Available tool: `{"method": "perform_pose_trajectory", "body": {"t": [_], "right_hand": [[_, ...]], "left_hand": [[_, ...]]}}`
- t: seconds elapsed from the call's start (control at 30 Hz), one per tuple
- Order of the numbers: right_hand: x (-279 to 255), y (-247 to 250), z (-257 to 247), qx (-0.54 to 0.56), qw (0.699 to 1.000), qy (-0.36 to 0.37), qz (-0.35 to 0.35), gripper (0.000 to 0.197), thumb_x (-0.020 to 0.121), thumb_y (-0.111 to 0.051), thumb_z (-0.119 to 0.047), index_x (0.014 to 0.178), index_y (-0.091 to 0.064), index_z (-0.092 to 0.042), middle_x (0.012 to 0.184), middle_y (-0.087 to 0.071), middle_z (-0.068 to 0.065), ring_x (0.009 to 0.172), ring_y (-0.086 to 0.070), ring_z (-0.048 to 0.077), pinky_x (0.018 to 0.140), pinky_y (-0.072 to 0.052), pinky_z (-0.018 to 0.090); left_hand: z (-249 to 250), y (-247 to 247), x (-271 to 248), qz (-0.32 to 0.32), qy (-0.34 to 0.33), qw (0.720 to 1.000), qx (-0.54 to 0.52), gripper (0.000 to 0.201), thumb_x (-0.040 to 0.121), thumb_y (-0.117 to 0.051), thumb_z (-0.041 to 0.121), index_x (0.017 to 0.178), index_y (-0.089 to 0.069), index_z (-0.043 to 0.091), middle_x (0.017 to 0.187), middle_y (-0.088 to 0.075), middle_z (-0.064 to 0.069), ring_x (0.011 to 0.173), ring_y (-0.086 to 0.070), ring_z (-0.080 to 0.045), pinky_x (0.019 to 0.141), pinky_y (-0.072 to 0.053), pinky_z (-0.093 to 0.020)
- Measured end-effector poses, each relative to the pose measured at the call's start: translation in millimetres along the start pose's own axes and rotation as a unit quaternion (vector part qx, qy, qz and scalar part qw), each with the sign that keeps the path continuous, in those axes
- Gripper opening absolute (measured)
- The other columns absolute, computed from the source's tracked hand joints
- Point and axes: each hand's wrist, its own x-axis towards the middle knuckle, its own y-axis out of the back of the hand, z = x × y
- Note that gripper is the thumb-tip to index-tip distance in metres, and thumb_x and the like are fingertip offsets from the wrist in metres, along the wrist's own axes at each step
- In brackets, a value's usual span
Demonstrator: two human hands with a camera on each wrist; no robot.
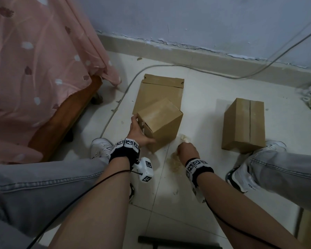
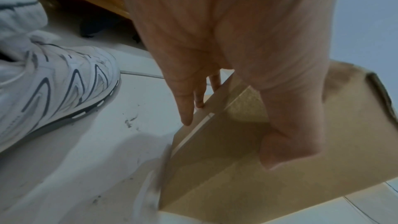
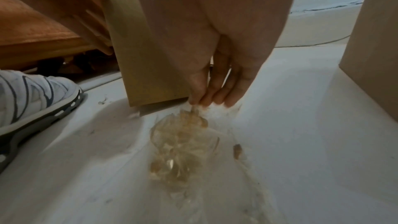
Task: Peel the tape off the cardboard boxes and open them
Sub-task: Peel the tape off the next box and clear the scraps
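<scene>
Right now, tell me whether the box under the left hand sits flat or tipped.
Tipped: the small box leans on one bottom edge, steadied by the left hand.

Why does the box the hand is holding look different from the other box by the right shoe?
The tilted brown cardboard box is tipped on an edge, gripped by the left hand; the upright brown cardboard box stands flat on the floor, untouched. The tilted one's end flaps gape apart; the upright one's top flaps lie closed. Both are plain brown cardboard.

tilted brown box (image 1: 160,123), crumpled clear tape (image 3: 183,142)
</scene>
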Motion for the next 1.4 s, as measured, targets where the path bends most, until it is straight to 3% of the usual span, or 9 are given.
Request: {"method": "perform_pose_trajectory", "body": {"t": [0.13, 0.33, 0.43, 0.6, 0.67, 0.83, 0.97, 1.23, 1.4], "right_hand": [[4.5, 3.0, -3.7, 0.008, 1.000, 0.004, -0.022, 0.016, 0.090, -0.052, -0.004, 0.094, -0.067, -0.002, 0.106, -0.062, 0.017, 0.092, -0.062, 0.029, 0.084, -0.052, 0.032], [14.7, 10.6, -3.3, 0.047, 0.999, -0.008, -0.006, 0.025, 0.084, -0.067, -0.012, 0.107, -0.064, -0.002, 0.106, -0.063, 0.012, 0.100, -0.063, 0.030, 0.078, -0.051, 0.029], [17.0, 9.8, -2.9, 0.085, 0.996, -0.021, -0.022, 0.045, 0.081, -0.073, -0.014, 0.123, -0.060, -0.002, 0.128, -0.059, 0.008, 0.117, -0.059, 0.027, 0.091, -0.050, 0.028], [10.3, 11.4, -5.4, 0.096, 0.993, -0.034, -0.051, 0.067, 0.090, -0.063, -0.015, 0.147, -0.033, 0.000, 0.131, -0.059, 0.012, 0.118, -0.057, 0.025, 0.087, -0.045, 0.023], [7.8, 20.2, -4.2, 0.079, 0.995, -0.022, -0.053, 0.058, 0.090, -0.063, -0.020, 0.142, -0.042, -0.002, 0.134, -0.056, 0.012, 0.121, -0.056, 0.026, 0.094, -0.045, 0.028], [12.6, 34.3, 4.0, 0.094, 0.995, -0.019, -0.016, 0.020, 0.085, -0.068, -0.014, 0.100, -0.074, -0.002, 0.098, -0.072, 0.013, 0.095, -0.068, 0.028, 0.077, -0.056, 0.029], [10.1, 37.6, 6.7, 0.159, 0.987, -0.018, -0.013, 0.003, 0.078, -0.077, -0.009, 0.080, -0.074, -0.007, 0.078, -0.073, 0.010, 0.077, -0.072, 0.025, 0.077, -0.060, 0.034], [6.9, 34.7, 4.4, 0.147, 0.987, -0.022, -0.064, 0.017, 0.086, -0.064, -0.006, 0.090, -0.079, -0.010, 0.090, -0.075, 0.010, 0.084, -0.070, 0.024, 0.083, -0.058, 0.034], [13.3, 47.0, 6.2, 0.226, 0.973, -0.043, -0.033, 0.031, 0.088, -0.053, 0.002, 0.102, -0.075, -0.014, 0.100, -0.073, 0.013, 0.088, -0.070, 0.027, 0.083, -0.059, 0.038]], "left_hand": [[0.6, -1.9, 1.3, -0.002, -0.002, 1.000, -0.003, 0.137, 0.038, -0.092, 0.030, 0.144, -0.004, 0.037, 0.146, -0.030, -0.006, 0.133, -0.041, -0.026, 0.105, -0.046, -0.050], [-1.4, -2.5, 1.5, -0.001, 0.001, 1.000, -0.002, 0.137, 0.040, -0.093, 0.030, 0.144, -0.004, 0.037, 0.147, -0.031, -0.007, 0.134, -0.040, -0.027, 0.105, -0.045, -0.051], [-0.6, -2.4, -1.4, -0.001, 0.000, 1.000, 0.003, 0.135, 0.042, -0.092, 0.029, 0.144, -0.004, 0.037, 0.148, -0.031, -0.007, 0.134, -0.041, -0.028, 0.105, -0.046, -0.050], [0.8, -2.5, -5.5, -0.004, -0.001, 1.000, 0.017, 0.135, 0.044, -0.092, 0.028, 0.146, -0.003, 0.034, 0.148, -0.032, -0.008, 0.134, -0.041, -0.028, 0.104, -0.046, -0.050], [1.8, -2.4, -6.8, -0.002, -0.002, 1.000, 0.015, 0.134, 0.043, -0.091, 0.029, 0.145, -0.004, 0.031, 0.147, -0.033, -0.008, 0.132, -0.043, -0.029, 0.104, -0.047, -0.050], [-1.6, -5.9, -10.5, 0.015, -0.005, 1.000, 0.003, 0.133, 0.047, -0.094, 0.026, 0.147, -0.006, 0.026, 0.148, -0.034, -0.009, 0.134, -0.041, -0.028, 0.106, -0.044, -0.050], [-5.8, -13.5, -18.2, 0.043, -0.007, 0.998, -0.041, 0.123, 0.051, -0.092, 0.017, 0.144, -0.011, 0.022, 0.133, -0.043, -0.003, 0.123, -0.049, -0.026, 0.101, -0.049, -0.046], [-7.9, -16.3, -23.3, 0.053, -0.017, 0.997, -0.044, 0.117, 0.056, -0.091, 0.008, 0.144, -0.013, 0.018, 0.126, -0.043, 0.001, 0.120, -0.050, -0.025, 0.098, -0.050, -0.040], [-6.3, -16.1, -24.4, 0.052, -0.018, 0.997, -0.047, 0.118, 0.056, -0.092, 0.010, 0.144, -0.014, 0.020, 0.132, -0.044, 0.000, 0.125, -0.049, -0.024, 0.101, -0.049, -0.044]]}}
